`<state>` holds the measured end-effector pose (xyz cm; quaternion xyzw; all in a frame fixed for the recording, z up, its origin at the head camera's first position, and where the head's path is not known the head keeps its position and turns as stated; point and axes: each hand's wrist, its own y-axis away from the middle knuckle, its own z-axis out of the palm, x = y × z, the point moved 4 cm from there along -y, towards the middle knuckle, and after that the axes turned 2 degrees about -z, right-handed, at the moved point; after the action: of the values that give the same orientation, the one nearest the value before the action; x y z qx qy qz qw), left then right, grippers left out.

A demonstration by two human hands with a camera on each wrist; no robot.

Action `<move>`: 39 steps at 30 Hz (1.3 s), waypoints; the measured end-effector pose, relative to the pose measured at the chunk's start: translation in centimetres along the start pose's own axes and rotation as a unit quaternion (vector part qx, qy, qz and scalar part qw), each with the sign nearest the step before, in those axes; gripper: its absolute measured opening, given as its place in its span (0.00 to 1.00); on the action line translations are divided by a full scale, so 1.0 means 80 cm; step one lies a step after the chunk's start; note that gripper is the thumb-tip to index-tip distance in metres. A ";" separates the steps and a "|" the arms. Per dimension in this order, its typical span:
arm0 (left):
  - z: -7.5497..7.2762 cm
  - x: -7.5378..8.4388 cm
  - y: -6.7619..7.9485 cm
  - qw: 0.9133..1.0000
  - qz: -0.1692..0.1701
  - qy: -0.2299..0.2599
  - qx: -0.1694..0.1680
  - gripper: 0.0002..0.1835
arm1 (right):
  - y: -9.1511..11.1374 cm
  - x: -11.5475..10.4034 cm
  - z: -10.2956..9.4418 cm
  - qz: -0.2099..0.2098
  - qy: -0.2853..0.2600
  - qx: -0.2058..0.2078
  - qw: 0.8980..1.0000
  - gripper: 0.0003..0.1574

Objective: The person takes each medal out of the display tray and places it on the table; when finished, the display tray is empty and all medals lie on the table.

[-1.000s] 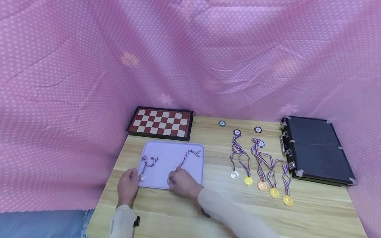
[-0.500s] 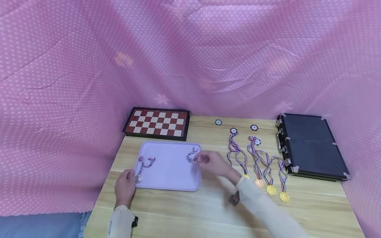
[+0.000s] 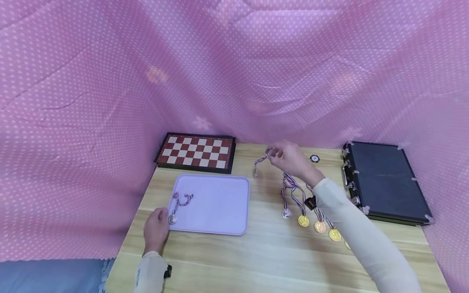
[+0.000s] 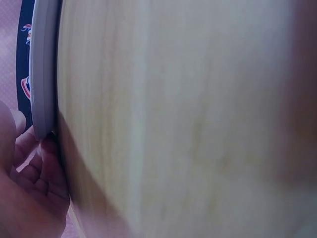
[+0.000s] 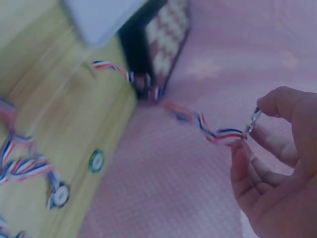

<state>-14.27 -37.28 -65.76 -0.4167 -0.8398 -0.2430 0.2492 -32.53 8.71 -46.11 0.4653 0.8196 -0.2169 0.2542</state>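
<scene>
My left hand [image 3: 156,228] grips the lavender tray [image 3: 213,205] at its front left corner; the left wrist view shows the thumb above the rim [image 4: 44,69] and fingers beneath. A silver medal [image 3: 172,219] with a twisted striped ribbon [image 3: 178,204] lies in the tray beside that hand. Over the back of the table my right hand [image 3: 293,160] pinches another silver-looking medal [image 5: 253,120] by its edge between thumb and fingers. Its red, white and blue ribbon [image 5: 200,126] trails down to the left, clear of the tray.
Several medals, among them a silver one [image 3: 287,213] and a gold one [image 3: 303,221], lie under and beside the right arm. A poker chip [image 3: 314,158] is behind them. The chessboard [image 3: 198,150] sits behind the tray; a black case [image 3: 388,181] stands at right.
My right hand has lifted the medal out of the tray and carried it right and back, over the table's far part. The left hand has stayed at the tray corner.
</scene>
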 end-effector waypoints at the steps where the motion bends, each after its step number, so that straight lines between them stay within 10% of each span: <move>1: 0.000 0.000 0.000 1.000 0.001 -0.002 0.000 0.34 | 0.004 0.005 0.007 0.003 0.015 -0.007 1.000 0.21; 8: 0.000 0.002 -0.001 1.000 0.010 -0.002 0.005 0.30 | 0.063 0.055 0.088 0.048 0.076 -0.074 0.993 0.26; 15: 0.001 0.006 -0.001 1.000 -0.002 -0.006 0.004 0.30 | 0.117 0.078 0.146 0.005 0.112 -0.088 0.990 0.20; 30: 0.004 0.004 -0.001 1.000 0.012 -0.008 0.026 0.28 | 0.153 0.074 0.162 -0.080 0.157 -0.026 0.984 0.20; 39: 0.003 0.008 0.001 1.000 0.002 0.003 0.013 0.29 | 0.156 0.075 0.164 -0.048 0.142 -0.020 0.988 0.22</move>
<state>-14.57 -36.75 -65.53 -0.4147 -0.8412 -0.2325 0.2578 -21.46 10.73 -61.46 0.4462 0.8730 -0.1444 0.1336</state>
